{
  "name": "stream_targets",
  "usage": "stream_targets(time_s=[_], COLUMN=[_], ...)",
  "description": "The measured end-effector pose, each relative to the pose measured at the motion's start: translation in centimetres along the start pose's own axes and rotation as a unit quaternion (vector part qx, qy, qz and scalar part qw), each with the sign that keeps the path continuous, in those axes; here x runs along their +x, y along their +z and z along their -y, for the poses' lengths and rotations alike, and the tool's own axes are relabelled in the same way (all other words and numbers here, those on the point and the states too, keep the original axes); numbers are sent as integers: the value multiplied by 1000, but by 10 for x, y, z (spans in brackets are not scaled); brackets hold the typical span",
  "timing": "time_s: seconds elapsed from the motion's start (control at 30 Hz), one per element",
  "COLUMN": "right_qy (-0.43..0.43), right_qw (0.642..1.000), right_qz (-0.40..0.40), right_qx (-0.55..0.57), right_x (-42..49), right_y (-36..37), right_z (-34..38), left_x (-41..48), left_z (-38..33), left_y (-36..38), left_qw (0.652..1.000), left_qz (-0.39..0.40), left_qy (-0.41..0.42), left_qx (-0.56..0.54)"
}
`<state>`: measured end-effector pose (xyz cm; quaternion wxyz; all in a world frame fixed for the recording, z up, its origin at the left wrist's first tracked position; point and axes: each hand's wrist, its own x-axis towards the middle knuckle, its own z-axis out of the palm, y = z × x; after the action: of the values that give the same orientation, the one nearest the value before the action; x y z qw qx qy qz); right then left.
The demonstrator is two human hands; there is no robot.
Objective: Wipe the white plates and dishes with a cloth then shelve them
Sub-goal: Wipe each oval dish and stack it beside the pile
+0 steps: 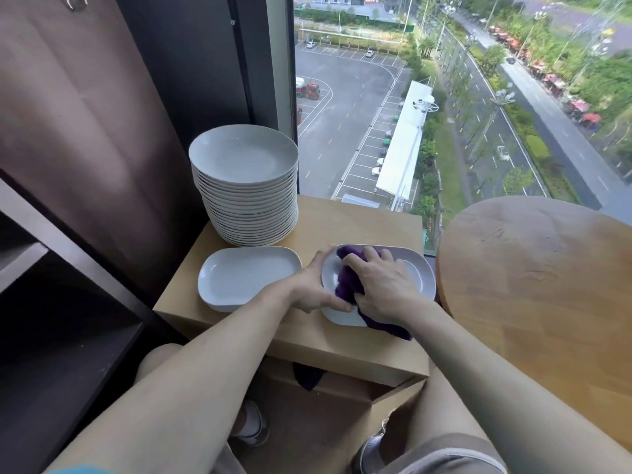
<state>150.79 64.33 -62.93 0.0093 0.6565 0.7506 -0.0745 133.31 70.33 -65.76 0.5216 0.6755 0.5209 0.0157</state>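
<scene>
A white rectangular dish lies at the right of a small wooden table. My right hand grips a purple cloth and presses it into this dish. My left hand holds the dish's left rim, thumb on the near edge and fingers round the far corner. A second white rectangular dish sits empty to the left. Behind it rises a tall stack of round white plates.
A dark shelf unit with open compartments stands at the left beside a brown curtain. A round wooden table is close on the right. A floor-length window lies straight behind the small table. My knees and shoes are below its front edge.
</scene>
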Motion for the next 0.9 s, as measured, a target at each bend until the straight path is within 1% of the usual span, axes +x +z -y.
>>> stream_targets(time_s=[0.1,0.2,0.3,0.37,0.47,0.57,0.7,0.8,0.9], right_qy=[-15,2,11,29,77,128,196,206,194], right_qw=[999,998,998,998,995,991,980,977,979], right_qz=[-13,-28,-35,-44,-53,-32,19,40,46], right_qx=[31,54,49,40,32,20,28,34,30], right_x=[16,26,31,30,26,16,-4,-19,-23], right_y=[2,0,0,-1,-6,-13,-22,-23,-20], right_z=[14,13,10,7,-3,-22,-52,-59,-50], left_x=[2,3,2,-1,-7,-8,-9,-9,-8], left_z=[-1,0,0,0,0,-1,-4,-4,-5], left_y=[2,5,7,7,5,3,0,0,-1], left_qw=[1000,999,999,999,999,1000,1000,1000,1000], left_qz=[8,9,0,-5,-11,-9,-9,-10,-9], left_qy=[-2,-4,8,21,15,3,3,4,7], left_qx=[-19,-37,-37,-38,-38,-26,-13,-11,-8])
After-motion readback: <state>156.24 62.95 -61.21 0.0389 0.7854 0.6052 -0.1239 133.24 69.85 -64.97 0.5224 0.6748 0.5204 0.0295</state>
